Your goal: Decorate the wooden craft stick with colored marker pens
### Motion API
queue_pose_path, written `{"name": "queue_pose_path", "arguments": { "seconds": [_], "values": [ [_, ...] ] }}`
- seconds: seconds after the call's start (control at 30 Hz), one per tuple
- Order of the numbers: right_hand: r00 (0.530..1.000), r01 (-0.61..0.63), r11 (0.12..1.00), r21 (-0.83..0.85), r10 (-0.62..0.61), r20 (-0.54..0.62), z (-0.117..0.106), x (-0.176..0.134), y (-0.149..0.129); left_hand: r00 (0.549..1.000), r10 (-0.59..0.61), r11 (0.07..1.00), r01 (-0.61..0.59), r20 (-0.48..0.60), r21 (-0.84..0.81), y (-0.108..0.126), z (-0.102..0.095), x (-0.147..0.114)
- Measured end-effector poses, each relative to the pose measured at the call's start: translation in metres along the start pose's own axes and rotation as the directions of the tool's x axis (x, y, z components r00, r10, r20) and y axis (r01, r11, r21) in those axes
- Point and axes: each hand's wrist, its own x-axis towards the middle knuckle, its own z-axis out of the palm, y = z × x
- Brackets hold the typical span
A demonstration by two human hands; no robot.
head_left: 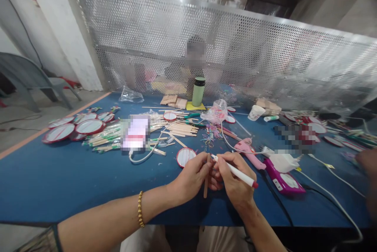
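Note:
My left hand (190, 179) is closed on a flat wooden craft stick (206, 185), which points down toward the table's near edge. In my right hand (237, 183) is a white marker pen (240, 174) with a red end, its tip close to the top of the stick. Whether the tip touches the stick I cannot tell. Just behind my left hand lies a small round white disc with a red rim (185, 157). Loose wooden sticks (181, 128) are heaped beyond it, beside a tangle of coloured rubber bands (211, 134).
A lit phone (137, 132) on a white cable stands left. Red-rimmed discs (90, 126) and wrapped sticks lie beyond it. Right are a pink glue gun (249, 152), a purple power box (284, 177) and a paper cup (256, 112). A green bottle (198, 92) stands before the perforated metal screen (153, 40).

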Motion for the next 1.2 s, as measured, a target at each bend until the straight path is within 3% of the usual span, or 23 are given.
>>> {"name": "queue_pose_path", "arguments": {
  "seconds": [1.2],
  "values": [
    [0.998,0.050,0.996,-0.072,-0.047,0.037,-0.0016,0.0030,-0.0064,0.999,0.030,0.996,-0.031,0.013,0.079,0.0007,-0.0028,-0.0029]
  ]
}}
